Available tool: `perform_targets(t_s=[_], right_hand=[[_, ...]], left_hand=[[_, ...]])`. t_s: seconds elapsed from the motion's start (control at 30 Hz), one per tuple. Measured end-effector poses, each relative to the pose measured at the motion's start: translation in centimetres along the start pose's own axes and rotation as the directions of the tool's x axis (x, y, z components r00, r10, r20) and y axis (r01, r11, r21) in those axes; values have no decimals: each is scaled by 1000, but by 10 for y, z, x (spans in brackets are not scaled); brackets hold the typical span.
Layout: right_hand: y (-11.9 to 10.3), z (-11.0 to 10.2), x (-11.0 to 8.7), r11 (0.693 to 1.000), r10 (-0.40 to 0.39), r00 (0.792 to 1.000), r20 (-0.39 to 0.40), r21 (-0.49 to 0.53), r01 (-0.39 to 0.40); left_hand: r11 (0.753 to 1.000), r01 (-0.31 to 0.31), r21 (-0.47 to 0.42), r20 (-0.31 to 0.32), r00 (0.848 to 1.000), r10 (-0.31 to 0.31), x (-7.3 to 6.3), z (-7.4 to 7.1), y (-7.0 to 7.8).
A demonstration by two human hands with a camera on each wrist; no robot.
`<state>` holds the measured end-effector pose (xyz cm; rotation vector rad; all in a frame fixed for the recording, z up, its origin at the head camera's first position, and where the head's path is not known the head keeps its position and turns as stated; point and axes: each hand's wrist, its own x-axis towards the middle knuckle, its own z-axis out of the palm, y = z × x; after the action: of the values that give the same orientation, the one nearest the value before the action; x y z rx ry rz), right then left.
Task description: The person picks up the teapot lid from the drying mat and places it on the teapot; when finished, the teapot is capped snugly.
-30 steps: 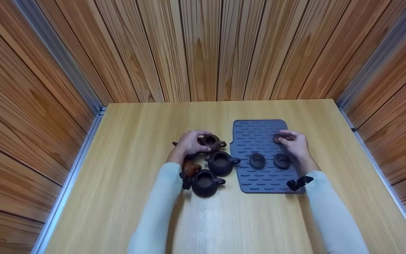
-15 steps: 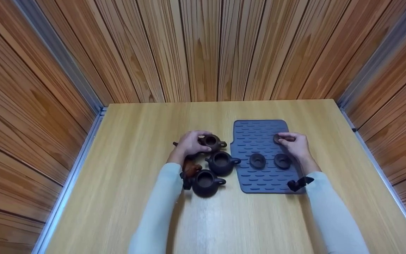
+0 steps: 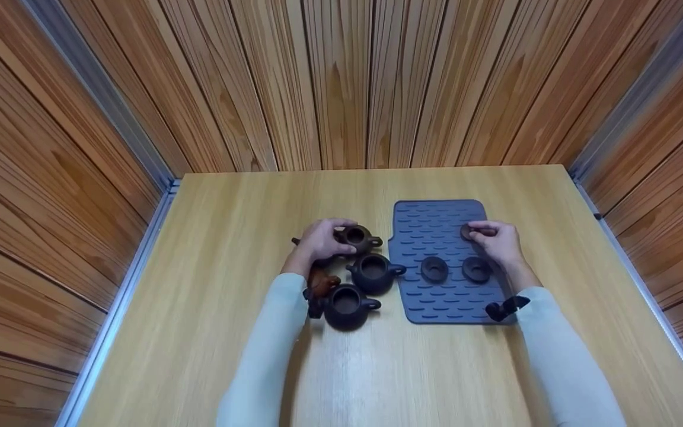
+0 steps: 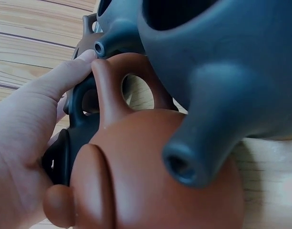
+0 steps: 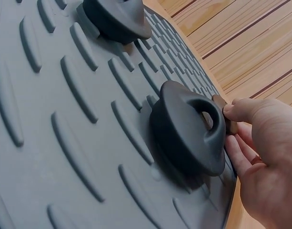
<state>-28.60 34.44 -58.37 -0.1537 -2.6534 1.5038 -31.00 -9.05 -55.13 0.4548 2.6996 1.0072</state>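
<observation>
My left hand (image 3: pixel 319 240) holds a small brown lidless teapot (image 3: pixel 360 237) from its left side, fingers behind and thumb in front. Between the fingertips of my right hand (image 3: pixel 498 242) is a small brown teapot lid (image 3: pixel 466 232), over the far right of the grey mat (image 3: pixel 436 213). Two black lids (image 3: pixel 434 270) with loop handles lie on this mat; the right wrist view shows the nearer black lid (image 5: pixel 184 129) beside my fingers. Two black lidless teapots (image 3: pixel 373 274) stand near my left arm. A reddish-brown lidded teapot (image 4: pixel 150 171) lies tipped beneath my left wrist.
Another black teapot (image 4: pixel 84 119) is partly hidden behind the reddish-brown one, beside my left palm. All stand on a light wooden table (image 3: pixel 235 237). Wooden plank walls (image 3: pixel 341 89) rise behind and at both sides. Dark camera mounts (image 3: pixel 506 308) sit on my wrists.
Hardly anything differs. My right hand shifts very slightly with the brown lid still between its fingers. My left hand stays at the brown teapot.
</observation>
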Motion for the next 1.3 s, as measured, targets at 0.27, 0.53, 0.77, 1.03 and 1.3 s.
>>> perform_targets(t_s=[0.27, 0.53, 0.77, 1.03, 1.3], right_hand=[[-3, 0, 1, 1000, -14, 1000, -2, -21, 14], [-7, 1, -1, 998, -18, 1000, 17, -59, 19], [-17, 7, -5, 996, -74, 997, 17, -49, 75], [-32, 17, -8, 987, -134, 989, 66, -83, 140], [-49, 27, -11, 981, -184, 978, 102, -34, 189]], left_hand=[[1000, 5, -7, 13, 1000, -5, 0, -1, -1], [1000, -7, 0, -7, 1000, 7, 0, -1, -1], [1000, -2, 4, -18, 1000, 2, -1, 0, 0], [1000, -22, -4, 4, 1000, 22, 13, 6, -22], [997, -55, -52, 13, 998, 56, 33, 13, -43]])
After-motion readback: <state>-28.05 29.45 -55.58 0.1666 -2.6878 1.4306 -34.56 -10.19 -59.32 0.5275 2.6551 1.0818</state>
